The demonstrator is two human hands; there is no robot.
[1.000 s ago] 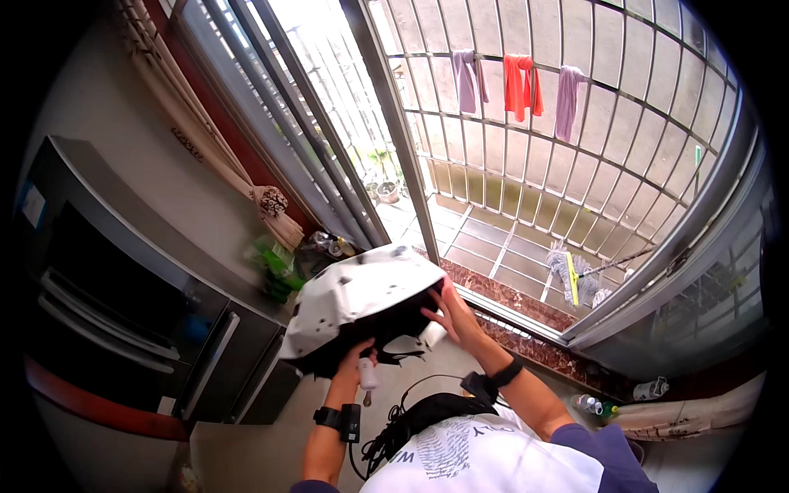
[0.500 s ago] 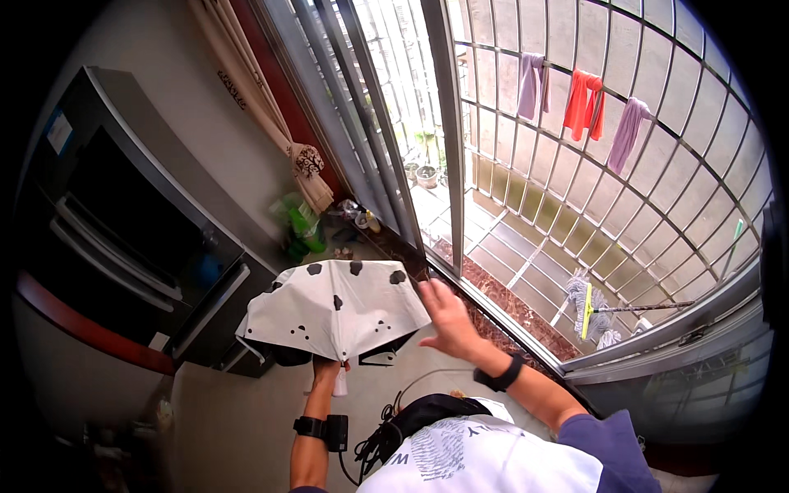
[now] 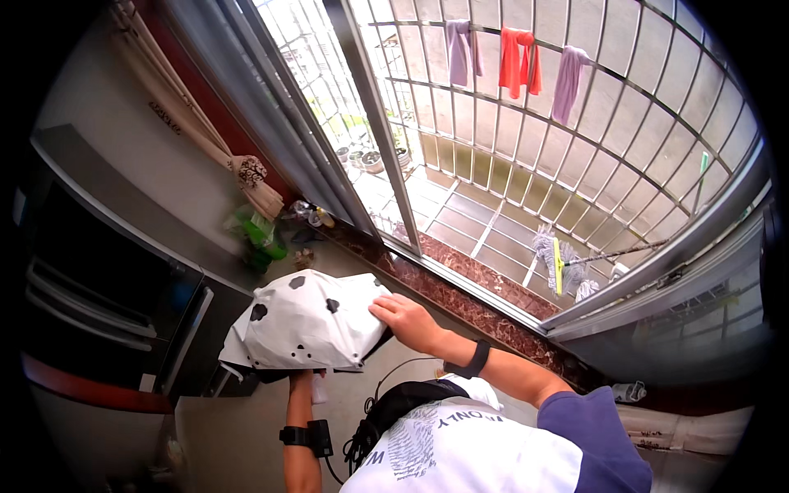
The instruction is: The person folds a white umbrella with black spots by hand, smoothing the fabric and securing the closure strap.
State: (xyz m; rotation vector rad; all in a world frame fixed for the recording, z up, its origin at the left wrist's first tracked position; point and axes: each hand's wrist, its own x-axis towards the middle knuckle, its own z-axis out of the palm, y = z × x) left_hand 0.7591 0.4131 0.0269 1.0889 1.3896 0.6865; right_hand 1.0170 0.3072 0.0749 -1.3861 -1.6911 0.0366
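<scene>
A white umbrella point(image 3: 308, 329) with black patches is half folded, its canopy sagging in loose panels in front of me. My left hand point(image 3: 302, 382) is under the canopy's near edge, closed round the shaft. Most of its fingers are hidden by the fabric, and a pale handle shows beside the wrist. On the canopy's right side, my right hand point(image 3: 411, 322) grips the fabric with its fingers pressed together. Both wrists wear black bands, and a box sits on the left one.
A dark cabinet-like appliance point(image 3: 99, 287) stands at the left. Green bags point(image 3: 261, 234) and small items lie in the far corner by the curtain point(image 3: 251, 172). The sliding window frame point(image 3: 485, 283) runs along the right. Beyond it are a metal grille with hung cloths and a mop point(image 3: 559, 267).
My right hand, spread and apart from the umbrella before, has come left onto its canopy. The umbrella has turned and its panels bunch up more. The whole view has shifted.
</scene>
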